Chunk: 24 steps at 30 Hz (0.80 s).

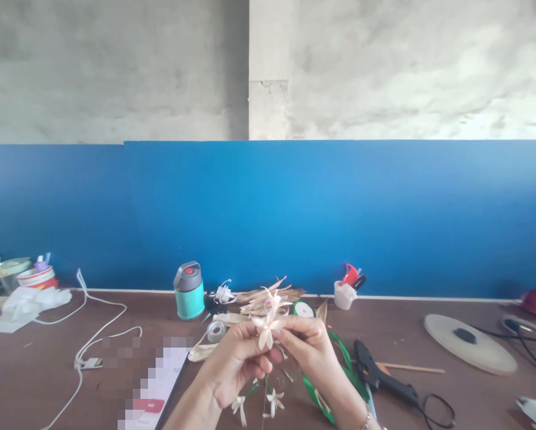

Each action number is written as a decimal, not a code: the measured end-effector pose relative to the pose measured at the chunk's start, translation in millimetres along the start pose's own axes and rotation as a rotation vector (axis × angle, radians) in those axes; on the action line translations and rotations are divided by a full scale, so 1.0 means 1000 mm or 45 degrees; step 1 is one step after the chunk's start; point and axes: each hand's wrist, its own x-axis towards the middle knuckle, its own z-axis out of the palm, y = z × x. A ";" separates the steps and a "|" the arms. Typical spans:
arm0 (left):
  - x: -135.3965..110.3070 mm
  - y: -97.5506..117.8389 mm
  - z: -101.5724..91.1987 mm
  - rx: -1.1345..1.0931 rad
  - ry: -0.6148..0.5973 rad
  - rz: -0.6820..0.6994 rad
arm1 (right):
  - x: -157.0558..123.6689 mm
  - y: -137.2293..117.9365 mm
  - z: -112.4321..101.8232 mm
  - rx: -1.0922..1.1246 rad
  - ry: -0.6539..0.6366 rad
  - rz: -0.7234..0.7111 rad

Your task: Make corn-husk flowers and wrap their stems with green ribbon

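Note:
Cream-white artificial flowers point(268, 327) with narrow pointed petals are held up between my two hands. My left hand point(236, 364) is closed around the flower from the left, its fingers curled underneath. From the right, my right hand point(306, 340) pinches a petal with thumb and forefinger. Below the hands, more small white flowers point(274, 403) show on green stems; whether they join the held one is hidden. Behind the hands lies a pile of dried tan husks point(268, 298), with a white tape roll point(216, 331) to its left and a green-and-white spool point(304, 309) to its right.
Green ribbon point(315, 394) and a black glue gun point(379, 376) with its cord lie to the right, near a thin wooden stick point(413, 368) and a round lid point(469, 345). A teal flask point(190, 292), white cable point(82, 346) and phone point(160, 388) are left. A blue partition point(268, 215) stands behind.

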 end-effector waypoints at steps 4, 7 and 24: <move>0.000 -0.001 0.001 0.035 0.016 0.031 | 0.001 0.000 0.000 0.060 -0.025 0.018; 0.000 -0.002 0.000 0.091 0.002 0.070 | -0.001 0.002 0.001 0.025 -0.012 0.049; -0.001 -0.005 -0.005 0.053 -0.172 0.062 | -0.002 0.000 -0.001 0.284 0.013 0.370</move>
